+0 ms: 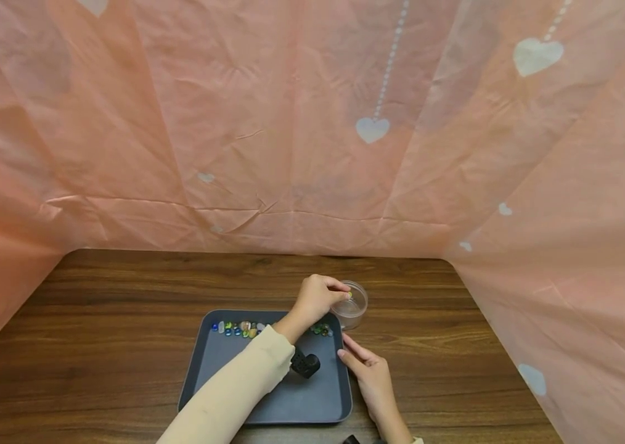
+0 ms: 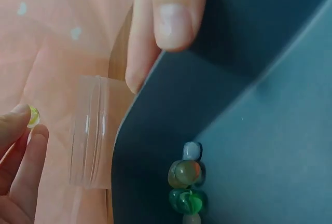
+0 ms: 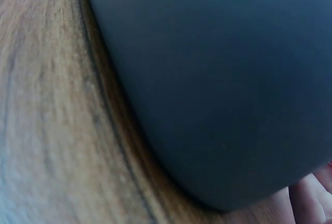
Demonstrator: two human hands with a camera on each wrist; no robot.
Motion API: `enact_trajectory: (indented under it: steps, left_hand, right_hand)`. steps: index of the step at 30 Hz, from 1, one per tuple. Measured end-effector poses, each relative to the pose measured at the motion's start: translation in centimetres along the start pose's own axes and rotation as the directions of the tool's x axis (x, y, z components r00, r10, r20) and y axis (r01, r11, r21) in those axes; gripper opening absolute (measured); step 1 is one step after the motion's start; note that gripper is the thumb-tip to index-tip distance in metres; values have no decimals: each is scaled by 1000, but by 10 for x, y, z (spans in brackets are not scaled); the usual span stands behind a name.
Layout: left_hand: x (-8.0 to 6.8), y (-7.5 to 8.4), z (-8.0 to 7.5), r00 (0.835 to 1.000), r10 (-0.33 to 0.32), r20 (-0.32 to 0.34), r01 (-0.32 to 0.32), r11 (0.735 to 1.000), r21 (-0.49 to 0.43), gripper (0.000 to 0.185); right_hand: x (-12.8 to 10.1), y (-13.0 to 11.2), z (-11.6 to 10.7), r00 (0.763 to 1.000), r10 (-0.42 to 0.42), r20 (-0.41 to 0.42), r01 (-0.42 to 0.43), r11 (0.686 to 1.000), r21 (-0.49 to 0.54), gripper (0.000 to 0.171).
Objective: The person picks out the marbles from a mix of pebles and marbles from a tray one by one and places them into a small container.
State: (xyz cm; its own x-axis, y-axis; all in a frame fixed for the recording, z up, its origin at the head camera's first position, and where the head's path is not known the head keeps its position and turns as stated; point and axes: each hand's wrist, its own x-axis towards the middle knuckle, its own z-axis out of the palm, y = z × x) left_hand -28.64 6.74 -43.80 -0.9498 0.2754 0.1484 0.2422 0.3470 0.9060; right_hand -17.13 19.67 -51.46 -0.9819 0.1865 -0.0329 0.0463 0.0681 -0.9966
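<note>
My left hand (image 1: 315,299) reaches across the tray and pinches a yellow-green glass marble (image 2: 34,117) between thumb and fingertips. In the head view this hand is over the rim of a round clear plastic container (image 1: 352,317), just behind the tray's right back corner. My right hand (image 1: 372,379) holds the right rim of the dark grey tray (image 1: 312,407), thumb on the rim and fingers along the outside. Glass marbles (image 1: 237,331) in several colours lie in rows along the tray's back edge, partly hidden by the left forearm. Close up, green and brownish marbles (image 2: 185,172) lie by the tray wall.
The tray rests on a brown wood-grain table (image 1: 434,345). A pink cloth (image 1: 290,154) with pale hearts hangs around the table's back and sides. A black wrist camera (image 1: 306,364) under the left sleeve hangs over the tray.
</note>
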Motion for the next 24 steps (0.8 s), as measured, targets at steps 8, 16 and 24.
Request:
enact_trajectory:
  steps: [8,16,24]
  left_hand:
    - [1,3,10,997,73,15,-74,977,198,7]
    - [1,4,13,994,92,52,-103,951,293,7]
    - [2,3,13,993,60,99,-93,928,362,12]
  right_hand:
    - [-2,0,1,1000,-14,1,14,1000,3,41]
    - [0,2,1,1000,20,3,-20,1000,11,40]
    - [-1,2,1,999,32,8,-33,999,16,40]
